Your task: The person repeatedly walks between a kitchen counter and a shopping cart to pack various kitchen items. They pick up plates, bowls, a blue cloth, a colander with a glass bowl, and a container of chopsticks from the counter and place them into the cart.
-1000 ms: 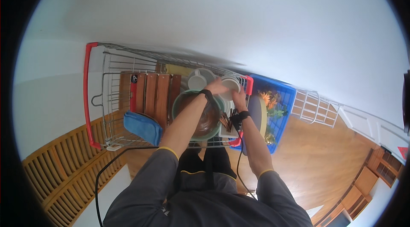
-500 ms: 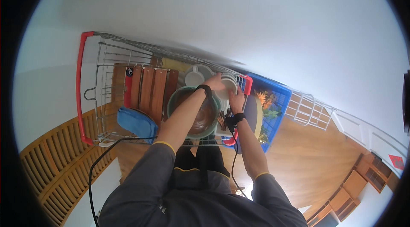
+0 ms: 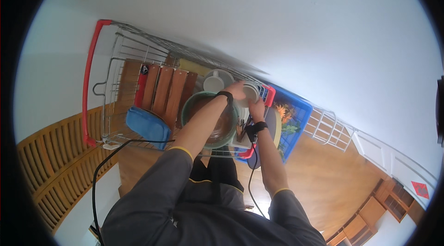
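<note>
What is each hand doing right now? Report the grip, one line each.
Left hand: grip closed on the rim of the white cup in the wire rack.
Right hand: touching the same white cup from below; grip cannot be told.

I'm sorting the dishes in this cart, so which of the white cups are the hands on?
The white cup at the cart's right end, held between left hand and right hand; the other white cup sits untouched to its left.

Bowl (image 3: 210, 128) in cart (image 3: 88, 84); crate (image 3: 296, 116) right.
</note>
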Demonstrator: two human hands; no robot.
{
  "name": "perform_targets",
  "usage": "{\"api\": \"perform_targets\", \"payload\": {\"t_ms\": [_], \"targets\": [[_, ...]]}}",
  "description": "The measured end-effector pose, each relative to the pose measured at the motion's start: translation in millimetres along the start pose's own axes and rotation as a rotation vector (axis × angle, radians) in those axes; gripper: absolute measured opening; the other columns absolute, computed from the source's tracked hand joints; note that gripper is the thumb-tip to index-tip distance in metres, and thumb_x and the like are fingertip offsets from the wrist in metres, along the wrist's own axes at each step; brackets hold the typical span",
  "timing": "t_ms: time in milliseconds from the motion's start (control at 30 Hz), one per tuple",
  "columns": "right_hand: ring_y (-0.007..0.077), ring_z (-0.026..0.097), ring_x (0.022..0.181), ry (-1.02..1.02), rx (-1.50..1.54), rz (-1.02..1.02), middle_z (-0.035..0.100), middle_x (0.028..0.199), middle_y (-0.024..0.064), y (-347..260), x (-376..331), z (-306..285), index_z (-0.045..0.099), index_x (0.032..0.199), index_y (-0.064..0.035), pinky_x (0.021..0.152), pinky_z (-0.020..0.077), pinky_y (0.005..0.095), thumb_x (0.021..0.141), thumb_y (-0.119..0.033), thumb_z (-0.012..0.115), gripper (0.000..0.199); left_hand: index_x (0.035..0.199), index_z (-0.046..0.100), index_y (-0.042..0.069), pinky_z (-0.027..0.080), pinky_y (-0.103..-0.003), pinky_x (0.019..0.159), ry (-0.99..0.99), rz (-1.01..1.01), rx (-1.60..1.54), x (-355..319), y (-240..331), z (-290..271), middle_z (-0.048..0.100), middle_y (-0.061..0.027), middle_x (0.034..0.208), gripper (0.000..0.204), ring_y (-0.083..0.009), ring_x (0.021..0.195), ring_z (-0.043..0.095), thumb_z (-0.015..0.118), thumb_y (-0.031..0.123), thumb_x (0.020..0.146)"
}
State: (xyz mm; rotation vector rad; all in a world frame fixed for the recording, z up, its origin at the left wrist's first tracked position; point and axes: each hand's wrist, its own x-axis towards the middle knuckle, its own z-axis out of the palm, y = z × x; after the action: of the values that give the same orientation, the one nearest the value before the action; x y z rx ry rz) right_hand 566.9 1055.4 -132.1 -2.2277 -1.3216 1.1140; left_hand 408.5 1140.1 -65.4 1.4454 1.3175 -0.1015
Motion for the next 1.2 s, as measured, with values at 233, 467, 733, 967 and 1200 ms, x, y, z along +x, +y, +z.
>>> {"api": "perform_targets", "payload": {"t_ms": [233,467,733,967,1200], "targets": [[0.0129,0.051,0.063,-0.121,0.271,0.070,0.058,0.078,0.0052,9,-1,-23,0.059,0.093,0.0028,0.058,0.0426,0.0288,0.081,-0.026,0.064,0.032,0.124,0.049,-0.005,0.042,-0.038,0.097,0.212,0.083,-0.154,-42,17,-21,0.054,-0.0244,0.123,0.055,-0.0351,0.116,0.051,0.062,0.019,0.076],[0.0198,0.058,0.086,-0.384,0.164,-0.058,0.064,0.095,0.0154,-42,-50,-74,0.055,0.107,0.0091,0.075,0.0444,0.0314,0.087,-0.023,0.058,0.038,0.110,0.060,-0.001,0.046,-0.032,0.087,0.541,0.359,-0.501,-134,-8,-28,0.064,-0.0138,0.105,0.035,-0.0219,0.097,0.061,0.063,0.021,0.083],[0.0289,0.057,0.094,0.047,-0.046,-0.365,0.062,0.103,0.0205,-84,-109,-88,0.055,0.109,0.0082,0.083,0.0432,0.0355,0.088,-0.019,0.055,0.035,0.099,0.058,0.004,0.047,-0.033,0.076,0.430,0.256,-0.422,-310,-94,66,0.061,-0.0070,0.087,0.030,-0.0174,0.083,0.057,0.067,0.026,0.082],[0.0347,0.052,0.115,0.114,-0.103,-0.753,0.054,0.123,0.0242,-177,-231,-46,0.052,0.122,0.0066,0.097,0.0402,0.0393,0.090,-0.018,0.054,0.041,0.111,0.058,0.006,0.048,-0.033,0.081,0.459,-0.033,-0.566,-427,-247,215,0.064,-0.0113,0.104,0.036,-0.0247,0.097,0.061,0.063,0.031,0.085],[0.0296,0.055,0.110,-0.148,-0.046,-1.134,0.058,0.120,0.0186,-233,-399,68,0.055,0.119,0.0047,0.095,0.0413,0.0367,0.090,-0.013,0.054,0.034,0.100,0.066,0.001,0.050,-0.039,0.075,0.552,-0.842,-0.816,-603,-405,341,0.065,-0.0218,0.100,0.032,-0.0360,0.090,0.062,0.054,0.024,0.082]]}}
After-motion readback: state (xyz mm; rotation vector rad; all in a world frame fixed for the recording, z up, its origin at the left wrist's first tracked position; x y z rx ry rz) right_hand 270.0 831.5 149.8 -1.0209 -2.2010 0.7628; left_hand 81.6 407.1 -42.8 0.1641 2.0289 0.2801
